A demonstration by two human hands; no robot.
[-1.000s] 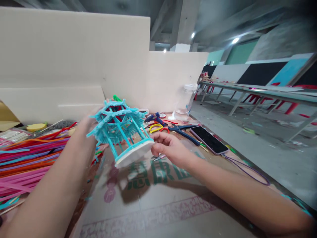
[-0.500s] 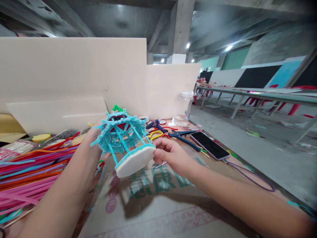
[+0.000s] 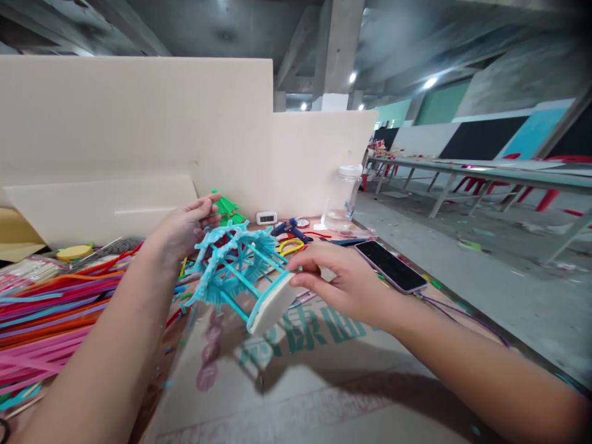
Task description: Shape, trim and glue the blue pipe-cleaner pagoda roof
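A small pavilion model (image 3: 238,262) of light-blue pipe cleaners tilts in the air above the cardboard, its thin posts set on a white hexagonal base (image 3: 274,303). My right hand (image 3: 328,277) pinches the edge of that base between thumb and fingers. Just above the roof end is my left hand (image 3: 187,225), with thumb and forefinger drawn together and the other fingers curled. Whether anything is between them cannot be made out. Behind its fingertips shows a green cone-shaped pipe-cleaner piece (image 3: 229,211). Some dark red shows inside the pavilion roof.
Bundles of coloured pipe cleaners (image 3: 60,314) lie at left. A glue gun (image 3: 291,229), yellow-handled scissors (image 3: 290,246), a phone (image 3: 392,266) and a clear jar (image 3: 341,197) are towards the back and right. White boards (image 3: 139,123) stand behind; printed cardboard (image 3: 222,407) covers the front.
My left hand has come up from behind the pavilion, now showing above its roof. The pavilion has turned in my right hand, its base facing more to the right and its roof lower.
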